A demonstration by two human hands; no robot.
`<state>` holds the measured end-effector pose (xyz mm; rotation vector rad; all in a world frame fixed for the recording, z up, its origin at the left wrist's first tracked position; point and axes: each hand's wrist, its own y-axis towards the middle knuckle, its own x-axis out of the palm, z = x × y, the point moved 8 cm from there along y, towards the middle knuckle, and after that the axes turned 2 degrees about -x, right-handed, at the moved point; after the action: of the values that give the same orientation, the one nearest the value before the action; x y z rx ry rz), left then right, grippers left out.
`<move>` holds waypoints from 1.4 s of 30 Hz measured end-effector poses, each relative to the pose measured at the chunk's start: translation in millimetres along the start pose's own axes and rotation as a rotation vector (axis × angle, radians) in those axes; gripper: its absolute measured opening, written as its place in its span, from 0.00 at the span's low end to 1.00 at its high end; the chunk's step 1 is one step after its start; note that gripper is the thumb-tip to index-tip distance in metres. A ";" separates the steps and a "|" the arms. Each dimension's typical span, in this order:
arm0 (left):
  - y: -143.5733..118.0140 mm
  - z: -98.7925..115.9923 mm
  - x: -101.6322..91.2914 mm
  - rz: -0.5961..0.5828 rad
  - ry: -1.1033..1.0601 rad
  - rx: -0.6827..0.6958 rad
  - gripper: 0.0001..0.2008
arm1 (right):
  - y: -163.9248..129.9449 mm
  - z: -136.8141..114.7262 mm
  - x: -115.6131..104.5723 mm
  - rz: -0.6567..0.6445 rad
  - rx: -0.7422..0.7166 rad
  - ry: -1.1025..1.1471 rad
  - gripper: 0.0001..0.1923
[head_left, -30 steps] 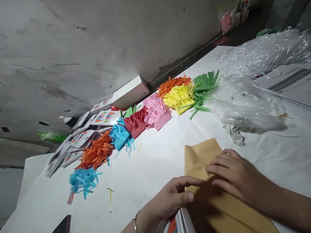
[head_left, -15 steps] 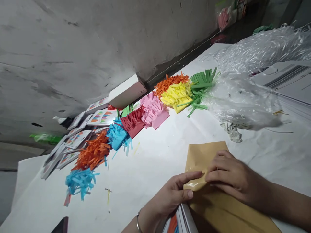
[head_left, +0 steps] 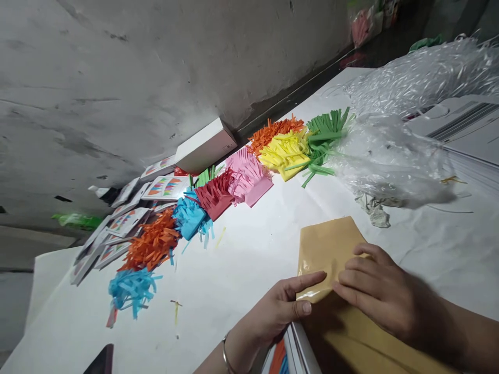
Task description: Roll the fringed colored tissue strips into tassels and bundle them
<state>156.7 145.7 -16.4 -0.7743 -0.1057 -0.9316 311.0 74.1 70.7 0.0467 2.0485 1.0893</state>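
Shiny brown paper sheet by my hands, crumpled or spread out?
Spread out: the brown paper sheet reaches from beyond the left hand and right hand to the picture's bottom edge. Whether layers are folded underneath, I cannot tell.

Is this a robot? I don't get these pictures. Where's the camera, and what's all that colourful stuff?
No robot here, just a person's two bare hands! The camera sits on the person's head, looking forward and down, so you see roughly what they see.

The left hand and right hand both touch a shiny tan sheet; I can't tell how tightly they grip it. A bracelet circles the left wrist.

Across the white surface lie fringed bundles: orange, blue, dark red, pink, yellow and green, like the yellow bundle. Behind some are flat packs with colourful pictures, and to the right is crumpled clear plastic.
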 end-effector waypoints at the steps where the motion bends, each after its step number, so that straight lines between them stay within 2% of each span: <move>1: 0.0 -1.4 -1.4 0.005 -0.005 -0.004 0.32 | -0.9 -4.9 -0.4 0.010 -0.033 -0.031 0.17; 7: -1.2 -4.3 -3.8 0.008 -0.038 -0.015 0.32 | -10.5 -22.5 1.8 0.047 -0.194 -0.108 0.18; 12: -1.9 -7.8 -5.1 0.042 -0.096 -0.019 0.31 | -15.5 -17.9 8.4 -0.006 -0.164 -0.092 0.17; 16: -2.1 -8.5 -9.6 0.109 -0.102 -0.030 0.31 | -19.2 -13.0 5.9 -0.001 -0.091 0.044 0.18; 19: -3.3 -1.1 -16.7 0.161 -0.015 -0.010 0.32 | -18.7 -2.3 1.0 -0.009 0.027 0.183 0.14; 21: -6.0 9.8 -22.8 0.193 0.093 0.053 0.33 | -17.9 8.5 -5.2 0.022 0.134 0.270 0.09; 25: -23.6 41.1 -35.7 0.320 0.443 0.252 0.38 | -25.8 36.3 -12.2 0.104 0.531 0.433 0.02; 27: -37.8 51.4 -43.7 0.436 0.636 0.254 0.40 | -32.6 40.4 -8.9 0.102 0.729 0.546 0.07; 30: -69.2 68.9 -54.7 0.703 0.886 0.276 0.42 | -28.6 26.1 -1.4 0.083 0.825 0.728 0.12; 32: -93.3 79.6 -52.9 0.858 1.001 0.347 0.36 | -17.9 10.8 6.8 0.043 0.832 0.805 0.14; 35: -121.2 79.8 -37.1 0.937 1.070 0.401 0.18 | 5.2 -16.6 24.1 -0.042 0.814 0.896 0.14; 38: -145.0 67.6 -13.3 0.988 1.090 0.425 0.21 | 31.2 -50.5 41.0 -0.150 0.739 0.975 0.13; 42: -170.9 45.1 12.5 1.074 1.113 0.467 0.19 | 50.4 -89.3 56.4 -0.265 0.649 0.945 0.09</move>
<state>46.0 105.8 116.1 0.2383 0.9550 -0.1641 197.7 65.9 98.9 -0.4831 3.0577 0.2133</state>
